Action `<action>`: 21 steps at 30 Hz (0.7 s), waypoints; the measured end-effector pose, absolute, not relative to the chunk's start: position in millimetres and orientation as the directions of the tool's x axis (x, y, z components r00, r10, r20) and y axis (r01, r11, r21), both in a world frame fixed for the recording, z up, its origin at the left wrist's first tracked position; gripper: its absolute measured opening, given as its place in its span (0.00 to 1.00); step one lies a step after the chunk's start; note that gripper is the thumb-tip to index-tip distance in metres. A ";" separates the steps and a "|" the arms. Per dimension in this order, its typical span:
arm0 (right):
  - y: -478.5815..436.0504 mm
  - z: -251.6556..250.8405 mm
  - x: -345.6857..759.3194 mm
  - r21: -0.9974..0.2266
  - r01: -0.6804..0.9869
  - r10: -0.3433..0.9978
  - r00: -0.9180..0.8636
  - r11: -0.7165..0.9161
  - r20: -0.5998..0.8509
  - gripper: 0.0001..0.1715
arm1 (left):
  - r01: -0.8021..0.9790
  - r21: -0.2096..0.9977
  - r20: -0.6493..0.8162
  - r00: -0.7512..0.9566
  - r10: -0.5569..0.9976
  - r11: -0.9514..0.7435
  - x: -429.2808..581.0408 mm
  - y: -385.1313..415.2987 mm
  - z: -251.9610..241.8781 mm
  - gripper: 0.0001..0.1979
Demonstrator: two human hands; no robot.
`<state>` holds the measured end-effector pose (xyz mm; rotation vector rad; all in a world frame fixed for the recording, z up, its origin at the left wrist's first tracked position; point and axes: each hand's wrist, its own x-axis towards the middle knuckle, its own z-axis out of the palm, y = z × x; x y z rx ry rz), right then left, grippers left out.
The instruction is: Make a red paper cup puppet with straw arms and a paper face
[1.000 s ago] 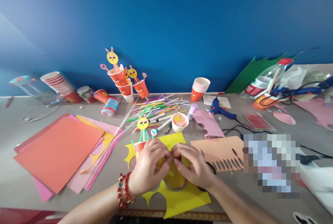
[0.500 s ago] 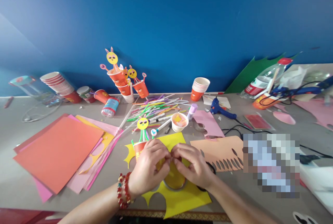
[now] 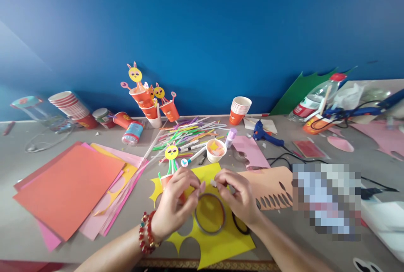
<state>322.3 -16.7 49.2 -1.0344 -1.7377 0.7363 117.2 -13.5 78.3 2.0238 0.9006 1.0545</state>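
My left hand, with red bead bracelets at the wrist, pinches a small pink piece. Between the fingertips of my right hand is a small whitish piece. The two hands are apart, above a yellow sheet with round cut-outs. On that sheet lies a roll of tape, seen as a ring. A black loop, perhaps a scissors handle, shows beside my right wrist. Behind my left hand stands an orange cup topped by a yellow bunny face, partly hidden.
Colored sheets lie left. Pipe cleaners and markers surround a white cup of paper scraps. Bunny cups and stacked cups stand by the wall. A blue glue gun and peach paper are right; one area is pixelated.
My hands have moved apart from touching fingertips, each now holding a small piece. The tape ring and black loop are more exposed. The view has shifted slightly.
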 end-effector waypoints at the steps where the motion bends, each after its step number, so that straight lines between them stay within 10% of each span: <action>1: -13.6 46.9 323.9 -0.820 0.371 0.900 -0.170 0.436 0.402 0.13 | 0.254 0.812 0.395 0.423 0.815 -0.525 117.1 -13.3 78.7 0.08; 6: 0.4 33.5 328.0 -0.704 0.616 0.933 -0.173 0.353 0.317 0.14 | 0.193 0.856 0.373 0.409 0.832 -0.479 117.3 -12.9 77.5 0.07; 21: -24.2 48.3 322.7 -0.596 0.240 0.642 -0.308 0.766 0.702 0.15 | 0.015 0.991 0.112 0.464 0.879 -0.134 119.4 -12.6 72.6 0.10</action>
